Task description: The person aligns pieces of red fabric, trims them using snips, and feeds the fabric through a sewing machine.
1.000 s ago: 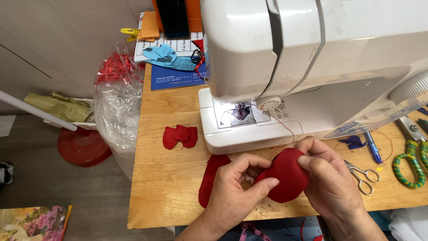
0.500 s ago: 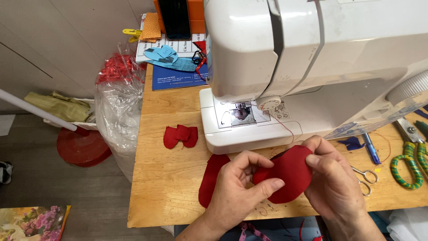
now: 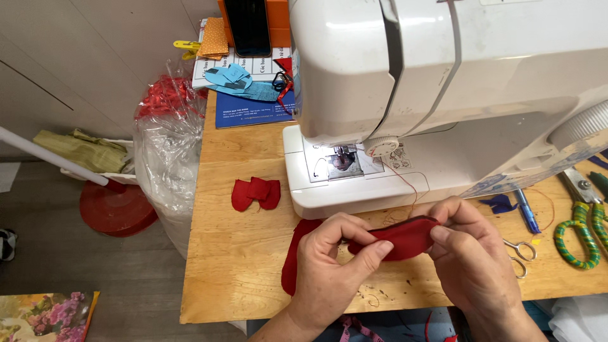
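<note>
Head camera view, looking down: both hands hold a small red fabric piece (image 3: 405, 237) just in front of a white sewing machine (image 3: 443, 95). The left hand (image 3: 332, 269) is closed on the piece's near end, thumb and forefinger pinching it; the right hand (image 3: 472, 253) is closed on the far end, fingers curled over the top edge. The piece is deep red, seen nearly edge-on as a flattened, slightly curved shape with a darker seam line along its upper rim, held just above the surface. A thin red thread (image 3: 415, 190) runs from the machine's needle area down toward it.

Beneath the hands, a larger red fabric scrap (image 3: 292, 259) lies on the wooden surface (image 3: 234, 266), and a pair of small red cut pieces (image 3: 255, 193) sits near the machine's base. Small silver scissors (image 3: 520, 253), a blue pen (image 3: 525, 209) and green-handled shears (image 3: 579, 234) lie to the right. A clear plastic bag (image 3: 168, 152) with red scraps stands beside the surface, over a grey floor, next to a red round base (image 3: 117, 209).

How the piece is folded inside the grip is hidden by the fingers. The shears are cut off at the frame's edge.
</note>
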